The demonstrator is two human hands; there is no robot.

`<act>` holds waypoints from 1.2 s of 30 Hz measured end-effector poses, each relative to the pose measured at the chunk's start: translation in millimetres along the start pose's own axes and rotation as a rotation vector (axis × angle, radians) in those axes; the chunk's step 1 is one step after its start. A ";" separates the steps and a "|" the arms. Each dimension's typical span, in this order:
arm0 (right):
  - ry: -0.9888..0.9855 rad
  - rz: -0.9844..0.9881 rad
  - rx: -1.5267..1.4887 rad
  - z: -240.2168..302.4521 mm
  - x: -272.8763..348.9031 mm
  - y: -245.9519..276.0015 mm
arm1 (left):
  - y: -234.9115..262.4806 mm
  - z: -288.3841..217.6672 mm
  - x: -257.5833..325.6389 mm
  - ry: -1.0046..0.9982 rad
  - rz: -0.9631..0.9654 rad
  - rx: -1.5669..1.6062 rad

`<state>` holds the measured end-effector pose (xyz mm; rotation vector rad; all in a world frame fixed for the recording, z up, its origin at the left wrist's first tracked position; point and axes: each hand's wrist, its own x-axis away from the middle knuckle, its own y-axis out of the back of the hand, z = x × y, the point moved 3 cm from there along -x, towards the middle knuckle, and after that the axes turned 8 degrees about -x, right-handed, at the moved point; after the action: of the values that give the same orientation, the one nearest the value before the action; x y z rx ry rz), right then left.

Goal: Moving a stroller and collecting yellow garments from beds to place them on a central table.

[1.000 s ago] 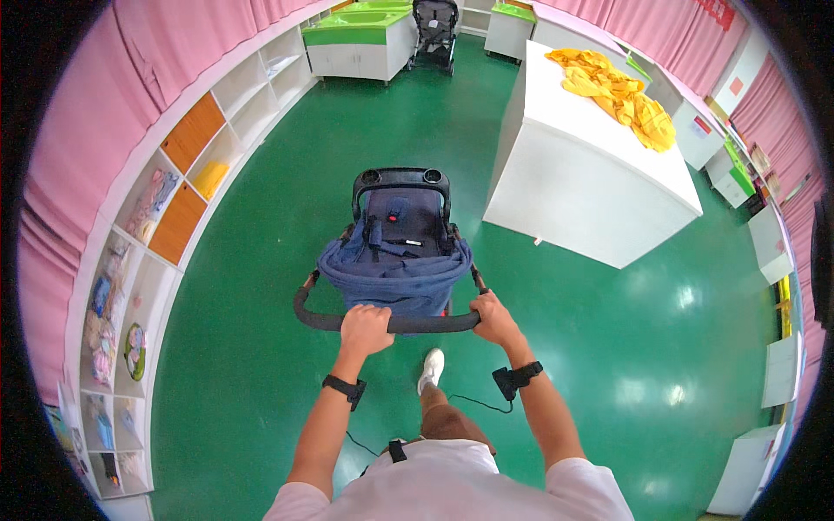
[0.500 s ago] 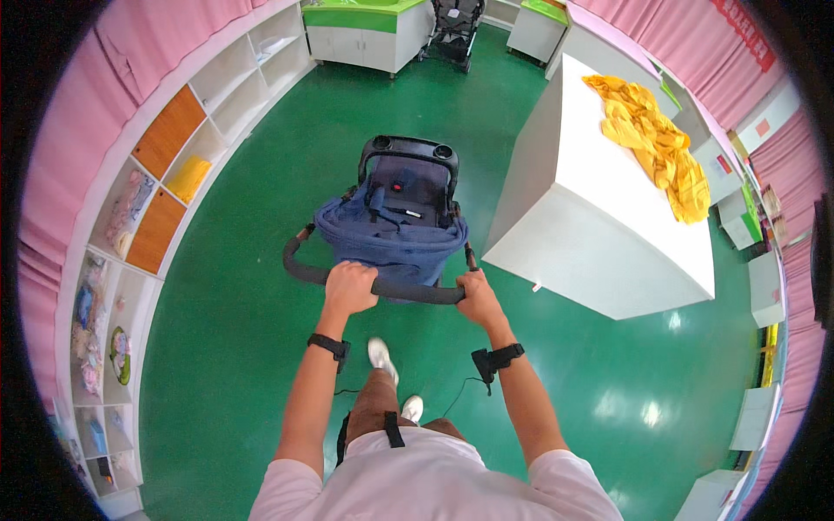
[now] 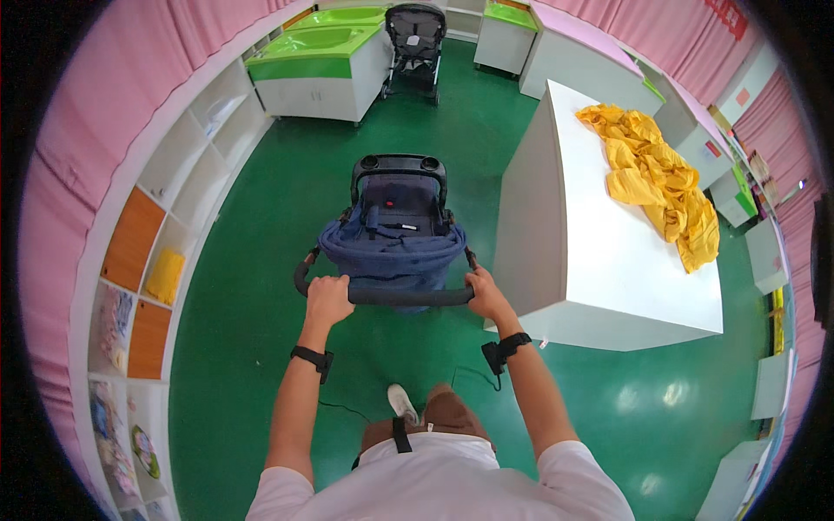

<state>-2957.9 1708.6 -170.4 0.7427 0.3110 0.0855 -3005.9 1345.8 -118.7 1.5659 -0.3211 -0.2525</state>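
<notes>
Ahead of me stands a navy blue stroller (image 3: 393, 252) with its canopy folded back toward me. Its black padded handlebar (image 3: 408, 297) curves across in front of my body. My left hand (image 3: 329, 300) is wrapped round the bar's left part. At the bar's right end, my right hand (image 3: 487, 293) grips it too. Inside the seat lie dark straps and a small red buckle button (image 3: 390, 204). A black front tray (image 3: 400, 162) with two round cup hollows spans the far end. The stroller's wheels are hidden beneath it.
Close on the right is a white counter (image 3: 599, 260) bearing crumpled yellow cloth (image 3: 656, 174). White shelving (image 3: 187, 195) lines the left wall. Farther off are green-topped cabinets (image 3: 313, 95) and a second, black stroller (image 3: 416, 43). Green floor (image 3: 252, 347) lies around me.
I have walked forward, pushing the stroller. The far cabinets and black stroller now appear nearer, and the white counter is closer alongside on the right. Both hands stay on the bar.
</notes>
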 end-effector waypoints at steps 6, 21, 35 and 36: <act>-0.097 -0.014 -0.036 -75.3 -149.6 16.8 | 9.0 21.6 -173.3 0.003 -0.026 -0.015; -0.165 0.102 0.068 -251.8 -532.0 59.5 | 21.0 89.4 -574.2 0.090 -0.163 -0.061; -0.127 0.057 0.053 -382.1 -786.7 98.9 | 40.0 130.0 -865.7 0.097 -0.112 -0.024; -0.112 0.034 0.024 -384.5 -797.1 101.1 | 39.7 132.0 -876.0 0.083 -0.108 -0.028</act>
<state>-3830.9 1885.4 -170.8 0.7736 0.1926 0.0716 -3872.3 1534.9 -117.0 1.5634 -0.1674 -0.2736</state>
